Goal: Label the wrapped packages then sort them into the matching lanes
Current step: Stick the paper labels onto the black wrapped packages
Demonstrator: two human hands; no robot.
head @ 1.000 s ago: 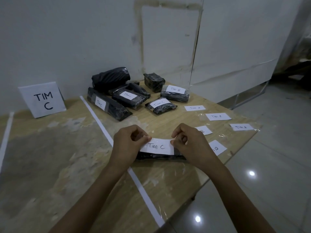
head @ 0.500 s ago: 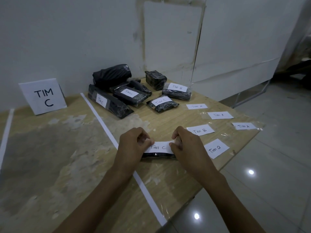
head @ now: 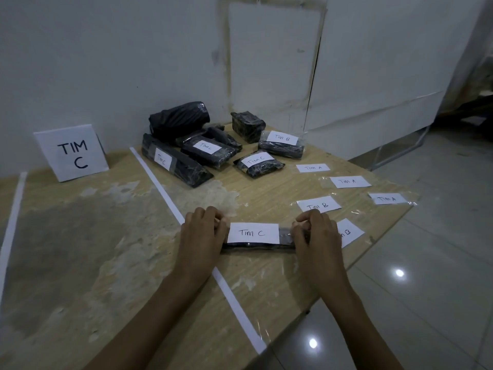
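Slim black plastic-wrapped package (head: 256, 246) on wooden table (head: 269, 279), long axis 9-to-3 o'clock, ends gripped by curled fingers of left hand (head: 201, 236) and right hand (head: 317, 235); white "TIM C" card (head: 72, 153) at 10 o'clock, nearer the left.

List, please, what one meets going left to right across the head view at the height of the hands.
white tape strip, left hand, Tim C label on the wrapped package, right hand, half-hidden Tim B label

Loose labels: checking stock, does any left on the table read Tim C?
No: the five loose ones read Tim A or Tim B; the near Tim C label is on a package.
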